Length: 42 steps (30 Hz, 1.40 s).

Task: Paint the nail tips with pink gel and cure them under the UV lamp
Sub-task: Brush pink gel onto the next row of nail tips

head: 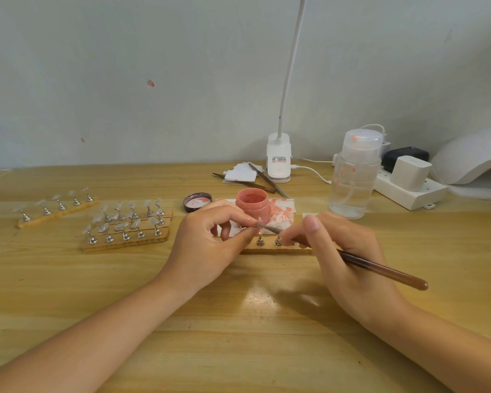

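My left hand (210,242) pinches a small metal nail-tip stand (248,226) between thumb and fingers, just in front of the open jar of pink gel (252,206). My right hand (343,256) grips a brown brush (380,269), whose fine tip touches the held stand. Below the hands lies a wooden strip (275,249) carrying two metal stands (269,241). The white UV lamp (471,160) sits at the far right edge. The nail tip on the held stand is hidden by my fingers.
Wooden strips of clear nail tips on stands (125,225) lie at the left. The jar lid (197,201), a stained tissue (281,212), tweezers (255,182), a clip lamp (278,160), a pump bottle (353,177) and a power strip (408,188) stand behind.
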Tool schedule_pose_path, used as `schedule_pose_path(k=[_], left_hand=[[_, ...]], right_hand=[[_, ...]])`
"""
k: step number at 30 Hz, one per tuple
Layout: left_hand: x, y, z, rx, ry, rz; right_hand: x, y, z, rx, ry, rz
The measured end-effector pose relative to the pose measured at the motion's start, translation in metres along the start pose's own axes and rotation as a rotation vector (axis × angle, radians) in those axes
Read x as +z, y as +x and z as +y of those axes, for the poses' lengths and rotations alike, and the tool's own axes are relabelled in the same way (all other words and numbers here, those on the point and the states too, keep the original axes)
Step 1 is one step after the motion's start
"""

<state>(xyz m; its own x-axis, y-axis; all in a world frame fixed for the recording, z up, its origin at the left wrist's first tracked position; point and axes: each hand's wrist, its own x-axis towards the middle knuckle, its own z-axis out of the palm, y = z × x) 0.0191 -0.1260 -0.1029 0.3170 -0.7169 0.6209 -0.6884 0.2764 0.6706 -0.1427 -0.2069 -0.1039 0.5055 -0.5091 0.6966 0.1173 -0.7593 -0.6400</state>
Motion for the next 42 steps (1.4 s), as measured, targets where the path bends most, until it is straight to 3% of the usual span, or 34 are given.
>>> schedule_pose_path(k=[19, 30, 42], left_hand=[[-0.0012, 0.0005, 0.0023, -0.010, -0.048, 0.003], [0.0006, 0.0001, 0.0031, 0.015, -0.046, -0.058], [0.0011, -0.0007, 0.0007, 0.038, -0.010, -0.048]], right_hand=[[-0.0058, -0.0026, 0.0006, -0.045, 0.053, 0.094], [-0.0007, 0.0013, -0.0001, -0.037, -0.049, 0.018], [-0.0002, 0.0005, 0.0007, -0.003, 0.012, 0.012]])
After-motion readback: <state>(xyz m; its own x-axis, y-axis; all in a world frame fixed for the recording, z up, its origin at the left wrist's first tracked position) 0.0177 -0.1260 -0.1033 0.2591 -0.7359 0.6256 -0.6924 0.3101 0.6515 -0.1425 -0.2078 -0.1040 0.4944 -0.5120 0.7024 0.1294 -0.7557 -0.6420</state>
